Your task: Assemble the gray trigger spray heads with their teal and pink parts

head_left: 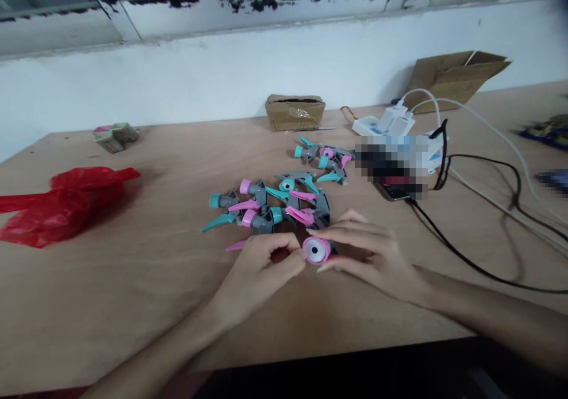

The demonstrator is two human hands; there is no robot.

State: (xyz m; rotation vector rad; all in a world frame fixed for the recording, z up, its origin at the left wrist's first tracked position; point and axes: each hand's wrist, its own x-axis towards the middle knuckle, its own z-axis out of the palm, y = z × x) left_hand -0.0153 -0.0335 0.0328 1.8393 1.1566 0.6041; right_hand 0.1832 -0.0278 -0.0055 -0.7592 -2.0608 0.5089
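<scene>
Both my hands meet over a wooden table (133,304) on one pink spray trigger head (316,250), its round collar facing me. My right hand (368,251) wraps fingers over and under the collar. My left hand (261,266) is curled beside it, fingertips pinching at the collar's left edge; a pink lever tip (235,245) pokes out left of this hand. Just behind lies a pile of several grey trigger heads (275,200) with pink and teal parts. A smaller group (326,159) lies farther back.
A red plastic bag (62,203) lies at the left. At the back stand a small cardboard box (295,112) and a folded carton (457,76). White chargers (390,124), a blurred device (399,162) and black and white cables (479,209) cover the right side.
</scene>
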